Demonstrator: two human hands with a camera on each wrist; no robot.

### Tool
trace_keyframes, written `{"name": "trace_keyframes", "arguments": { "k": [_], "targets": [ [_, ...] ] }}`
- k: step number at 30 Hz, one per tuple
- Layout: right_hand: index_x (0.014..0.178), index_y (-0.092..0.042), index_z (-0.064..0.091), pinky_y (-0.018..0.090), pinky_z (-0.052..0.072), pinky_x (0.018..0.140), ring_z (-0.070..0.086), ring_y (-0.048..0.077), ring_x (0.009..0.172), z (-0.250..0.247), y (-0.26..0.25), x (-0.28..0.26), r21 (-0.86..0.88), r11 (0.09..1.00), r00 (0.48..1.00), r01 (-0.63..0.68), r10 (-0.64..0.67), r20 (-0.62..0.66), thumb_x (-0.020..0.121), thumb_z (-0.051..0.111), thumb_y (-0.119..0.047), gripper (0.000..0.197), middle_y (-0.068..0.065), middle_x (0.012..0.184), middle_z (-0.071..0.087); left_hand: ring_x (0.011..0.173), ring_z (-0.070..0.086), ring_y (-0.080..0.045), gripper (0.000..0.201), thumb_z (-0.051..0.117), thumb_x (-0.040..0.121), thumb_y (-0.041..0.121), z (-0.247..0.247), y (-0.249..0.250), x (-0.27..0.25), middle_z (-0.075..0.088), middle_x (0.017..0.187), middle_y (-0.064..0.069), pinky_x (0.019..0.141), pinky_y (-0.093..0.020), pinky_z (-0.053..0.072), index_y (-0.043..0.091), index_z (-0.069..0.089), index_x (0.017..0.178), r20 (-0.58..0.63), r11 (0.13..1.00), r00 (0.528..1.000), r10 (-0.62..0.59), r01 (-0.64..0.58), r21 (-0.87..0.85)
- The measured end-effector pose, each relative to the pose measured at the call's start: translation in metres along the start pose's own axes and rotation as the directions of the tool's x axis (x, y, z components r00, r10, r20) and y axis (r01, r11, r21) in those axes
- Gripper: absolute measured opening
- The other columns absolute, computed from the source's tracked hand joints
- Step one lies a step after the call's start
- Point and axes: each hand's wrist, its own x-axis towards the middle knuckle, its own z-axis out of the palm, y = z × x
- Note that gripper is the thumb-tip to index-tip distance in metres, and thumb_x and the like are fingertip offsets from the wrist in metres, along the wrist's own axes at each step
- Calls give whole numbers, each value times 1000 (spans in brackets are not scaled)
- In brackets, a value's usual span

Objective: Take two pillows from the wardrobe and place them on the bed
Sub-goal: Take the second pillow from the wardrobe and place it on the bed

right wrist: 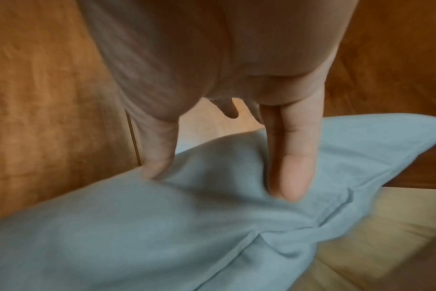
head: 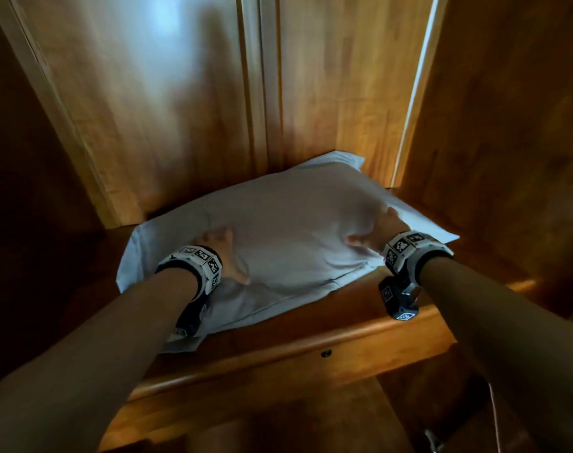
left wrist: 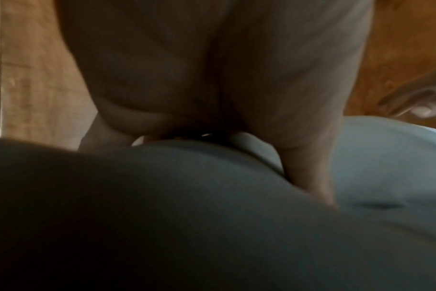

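Left hand (head: pixel 224 253) lies on the near left part of the pillow (head: pixel 278 230), palm down, thumb dug into the fabric so that a crease forms beside it. In the left wrist view the fingers (left wrist: pixel 107 135) curve over the bulge of the pillow (left wrist: pixel 212 216) and the thumb (left wrist: pixel 309 173) sinks into it; the hand grips the pillow there. Fingertips are hidden behind the bulge.

Right hand (head: pixel 381 232) sits on the right part of the pillow, near the shelf's right edge. Right wrist view: fingers (right wrist: pixel 295 173) straight, pointing down, tips pushed into the pillow (right wrist: pixel 137 236); thumb (right wrist: pixel 157 157) set apart from them, also touching the fabric. Cloth bunches between thumb and fingers. Hand is spread, pressing rather than closed.

Pillow: pale blue-grey case, flat flange around the stuffed middle. It lies on the wooden shelf (head: pixel 311 335) inside the wardrobe (head: pixel 167 109), askew, far corner toward the back right corner, near left corner overhanging the shelf's front edge. Whether a second pillow lies under it cannot be told.

Both wrists carry bands (head: pixel 200 259) with black-and-white square markers. Shelf front edge shows a small dark hole (head: pixel 326 353).
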Motion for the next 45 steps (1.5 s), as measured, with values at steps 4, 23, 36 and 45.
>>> {"name": "trace_keyframes", "arguments": {
  "k": [4, 23, 36, 45],
  "targets": [
    [146, -37, 12, 54, 41, 107, 36, 45, 137, 21, -6, 40, -73, 997, 1000, -4, 3, -17, 41, 71, -76, 127, 11, 159, 15, 137, 42, -36, 145, 80, 48, 72, 15, 3, 29, 31, 158, -15, 113, -46, 39, 21, -1, 156, 4, 997, 997, 77, -77, -33],
    [106, 1, 65, 41, 50, 84, 63, 40, 108, 10, 25, -51, -35, 998, 996, 53, -56, -67, 86, 61, -50, 55, 26, 114, 68, 119, 57, -37, 40, 48, 96, 17, 16, 46, -10, 57, 135, -19, 103, -45, 47, 7, 52, 134, -275, 921, 955, 107, -200, -335],
    [113, -5, 60, 51, 58, 77, 69, 42, 93, -28, 171, -364, 115, 971, 956, -210, 229, -186, 80, 63, -50, 56, 24, 109, 69, 112, 65, -39, 37, 57, 82, 25, 89, 138, -251, 69, 120, -18, 96, -44, 54, 15, 64, 117, -260, 853, 868, 424, -479, -208],
    [107, -12, 66, 32, 50, 69, 68, 35, 94, 17, 321, -625, 20, 862, 858, -506, 506, -83, 81, 58, -43, 42, 17, 104, 72, 100, 68, -36, 32, 62, 79, 24, 254, 242, -429, 72, 110, -15, 87, -41, 58, 12, 69, 108, 124, 726, 718, 685, -687, -26]
  ]
}}
